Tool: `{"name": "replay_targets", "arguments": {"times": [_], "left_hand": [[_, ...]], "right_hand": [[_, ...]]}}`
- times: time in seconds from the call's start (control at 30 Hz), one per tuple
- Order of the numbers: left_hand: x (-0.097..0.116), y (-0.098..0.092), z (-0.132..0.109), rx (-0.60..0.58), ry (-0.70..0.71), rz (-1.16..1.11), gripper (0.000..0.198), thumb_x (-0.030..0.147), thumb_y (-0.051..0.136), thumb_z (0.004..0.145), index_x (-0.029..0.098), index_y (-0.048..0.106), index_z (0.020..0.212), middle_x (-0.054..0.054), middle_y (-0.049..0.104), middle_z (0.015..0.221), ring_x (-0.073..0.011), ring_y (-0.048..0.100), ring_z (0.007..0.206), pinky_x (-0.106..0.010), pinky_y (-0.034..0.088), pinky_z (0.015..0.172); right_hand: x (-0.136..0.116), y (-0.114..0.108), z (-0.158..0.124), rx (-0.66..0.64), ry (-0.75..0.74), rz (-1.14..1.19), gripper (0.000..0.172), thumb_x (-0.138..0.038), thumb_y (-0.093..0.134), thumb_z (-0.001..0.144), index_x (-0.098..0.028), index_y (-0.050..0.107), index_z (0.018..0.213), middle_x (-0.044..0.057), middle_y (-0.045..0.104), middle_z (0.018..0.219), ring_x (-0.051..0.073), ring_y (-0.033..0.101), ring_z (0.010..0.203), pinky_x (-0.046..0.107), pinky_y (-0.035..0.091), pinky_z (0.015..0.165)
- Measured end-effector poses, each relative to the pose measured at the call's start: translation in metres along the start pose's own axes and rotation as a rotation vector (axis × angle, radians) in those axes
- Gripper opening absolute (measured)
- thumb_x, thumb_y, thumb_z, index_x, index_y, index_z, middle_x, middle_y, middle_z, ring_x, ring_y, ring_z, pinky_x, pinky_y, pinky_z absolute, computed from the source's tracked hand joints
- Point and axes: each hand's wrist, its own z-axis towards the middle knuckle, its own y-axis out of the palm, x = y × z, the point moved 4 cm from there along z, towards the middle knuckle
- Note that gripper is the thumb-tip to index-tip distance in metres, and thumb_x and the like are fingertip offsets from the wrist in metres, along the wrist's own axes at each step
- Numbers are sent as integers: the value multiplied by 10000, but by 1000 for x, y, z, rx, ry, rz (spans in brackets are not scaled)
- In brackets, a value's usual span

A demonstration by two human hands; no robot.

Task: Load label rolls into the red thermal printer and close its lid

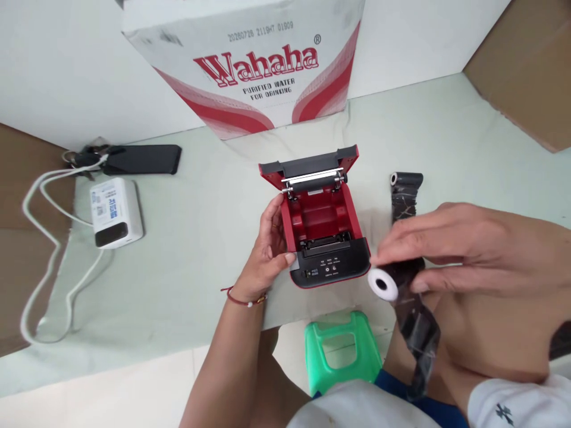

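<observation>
A small red-and-black printer (332, 261) stands on the table with its lid (310, 166) raised, showing a red roll bay inside. My left hand (267, 249) grips its left side, the thumb on the front corner and the fingers along the wall. To the right of the printer, my right hand (441, 249) holds a roll with a white end and dark core (383, 284) between thumb and fingers. A black, shiny strip (419, 345) hangs below that roll. Just beyond the hand lies a small black roll (408, 179) with a crinkled dark strip running toward me.
A large Wahaha water carton (267, 65) stands behind the printer. At left are a black phone-like slab (143, 159), a white device (116, 211) and a looped white cable (27, 297). A green stool (314, 351) is below the table's front edge.
</observation>
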Motion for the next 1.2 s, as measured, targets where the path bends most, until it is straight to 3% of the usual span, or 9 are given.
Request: {"name": "replay_targets", "arguments": {"times": [0.17,0.4,0.63,0.77,0.87,0.97,1.07,1.13,1.2], "left_hand": [[1,2,0,1,-2,7,1005,640,922,907,468,421,1761,-54,398,1898,-414,324,1798,-667,324,1470],[-2,-1,0,-19,14,20,997,607,931,908,476,428,1758,-38,363,1916,-405,292,1814,-645,307,1483],[-1,-2,2,-30,39,31,998,577,934,915,438,433,1767,-61,396,1899,-396,309,1808,-628,261,1502],[0,-1,2,-33,43,41,1009,593,932,910,424,433,1770,-67,397,1905,-401,310,1808,-623,271,1499],[1,-1,2,-32,47,50,1005,598,923,916,430,427,1774,-60,406,1901,-397,324,1802,-624,280,1495],[1,-1,2,-43,53,51,984,585,914,930,442,429,1774,-49,403,1902,-391,326,1801,-626,270,1497],[1,0,2,-51,44,39,998,584,908,934,447,405,1785,-49,363,1921,-397,312,1806,-632,282,1492],[0,0,2,-43,49,30,1044,587,911,929,465,356,1804,-49,334,1932,-400,274,1822,-647,252,1498],[-1,0,2,-31,66,20,1099,565,925,917,504,298,1817,-36,309,1940,-394,246,1833,-662,214,1504]], "right_hand": [[10,18,50,296,204,-233,396,-179,616,1099,-272,802,1436,76,852,1342,263,809,1176,395,624,1020],[20,47,89,199,528,-475,406,-191,559,1122,-223,786,1457,143,823,1421,341,807,1162,428,593,925],[23,47,96,193,560,-576,437,-207,569,1105,-295,784,1474,93,879,1321,333,829,1053,399,522,790],[26,47,98,110,592,-605,393,-229,557,1108,-291,825,1389,100,898,1237,347,832,997,406,484,743],[24,43,97,135,563,-539,357,-217,553,1113,-269,851,1303,90,898,1206,315,832,996,387,516,767],[13,34,87,299,479,-435,335,-221,546,1127,-267,870,1201,50,897,1110,257,831,958,353,567,816],[-6,20,68,663,415,-424,383,-357,489,1183,-307,869,1200,25,885,1029,248,823,878,372,615,798],[-15,14,57,886,389,-468,416,-424,446,1204,-336,845,1287,45,885,1103,279,827,921,421,654,807],[-18,13,54,1018,321,-527,408,-404,454,1206,-329,777,1445,77,862,1315,321,819,1123,483,679,941]]}}
